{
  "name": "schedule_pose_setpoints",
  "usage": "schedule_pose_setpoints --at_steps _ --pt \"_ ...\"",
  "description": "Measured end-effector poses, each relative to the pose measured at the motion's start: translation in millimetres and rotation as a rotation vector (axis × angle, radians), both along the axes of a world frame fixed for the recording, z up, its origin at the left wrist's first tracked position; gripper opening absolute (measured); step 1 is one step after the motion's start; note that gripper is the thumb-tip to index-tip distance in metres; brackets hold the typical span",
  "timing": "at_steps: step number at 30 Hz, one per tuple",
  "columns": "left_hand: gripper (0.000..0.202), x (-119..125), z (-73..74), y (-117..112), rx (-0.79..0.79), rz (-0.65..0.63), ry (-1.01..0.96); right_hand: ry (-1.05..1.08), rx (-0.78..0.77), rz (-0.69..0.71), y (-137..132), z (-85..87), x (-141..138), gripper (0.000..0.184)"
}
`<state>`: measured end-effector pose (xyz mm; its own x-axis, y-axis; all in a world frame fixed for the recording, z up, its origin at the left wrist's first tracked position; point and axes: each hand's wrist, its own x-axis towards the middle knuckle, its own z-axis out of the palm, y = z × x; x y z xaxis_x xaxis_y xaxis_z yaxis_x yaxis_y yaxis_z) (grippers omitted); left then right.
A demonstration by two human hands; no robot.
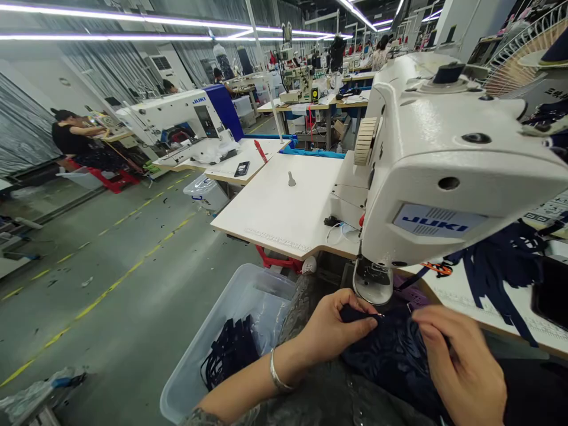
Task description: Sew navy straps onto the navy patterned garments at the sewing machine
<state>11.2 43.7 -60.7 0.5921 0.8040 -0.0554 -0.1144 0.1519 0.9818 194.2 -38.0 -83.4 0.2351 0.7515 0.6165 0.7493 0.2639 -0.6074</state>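
Observation:
My left hand point(335, 328), with a silver bangle on the wrist, pinches the edge of a navy garment point(381, 355) between thumb and fingers. The cloth looks patterned and hangs over my lap. Opposite, my right hand point(461, 361) is slightly blurred, its thumb and forefinger closed at the garment's other edge. Small shiny bits show at the edge near both sets of fingertips, too small to name. Just above the cloth is the head of a white sewing machine point(444, 177), with a rounded clear guard point(373, 287) at its needle area.
Navy straps point(501, 272) lie on the table at right, near orange-handled snips point(437, 269) and a dark phone point(550, 293). A clear plastic bin point(190, 349) at my left holds more navy strips point(233, 349). The white tabletop point(284, 201) extends ahead. Other people work farther off.

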Motion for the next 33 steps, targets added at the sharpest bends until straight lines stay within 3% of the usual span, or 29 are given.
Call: schedule_pose_setpoints --at_steps 3,6,10,14,18,24,29,33 --pt "0.024 2.9 1.0 -1.7 0.012 0.019 -0.008 0.09 -0.154 0.159 -5.5 -13.5 -9.3 0.021" --pt "0.018 6.2 1.9 -4.7 0.093 0.03 0.034 0.274 -0.208 0.146 -1.8 -17.4 -22.2 0.017" --pt "0.011 7.7 -3.0 -9.0 0.347 0.081 0.047 0.439 -0.04 0.118 4.5 -15.0 -32.4 0.007" --pt "0.011 6.8 -12.9 -12.0 0.717 0.122 0.017 0.429 0.112 0.201 5.2 -18.4 -32.6 0.021" --pt "0.013 5.8 -19.0 -13.3 0.903 0.147 0.064 0.433 0.171 0.265 3.5 -26.4 -30.6 0.03" --pt "0.008 3.9 -16.7 -12.7 0.897 0.075 0.084 0.38 0.12 0.252 -1.8 -31.7 -26.1 0.032" --pt "0.008 3.0 -15.3 -12.3 0.826 0.069 0.127 0.304 0.05 0.257 -1.4 -22.9 -21.3 0.028" --pt "0.011 3.6 -11.9 -11.3 0.62 0.064 0.144 0.257 -0.079 0.247 1.6 -11.2 -15.1 0.013"
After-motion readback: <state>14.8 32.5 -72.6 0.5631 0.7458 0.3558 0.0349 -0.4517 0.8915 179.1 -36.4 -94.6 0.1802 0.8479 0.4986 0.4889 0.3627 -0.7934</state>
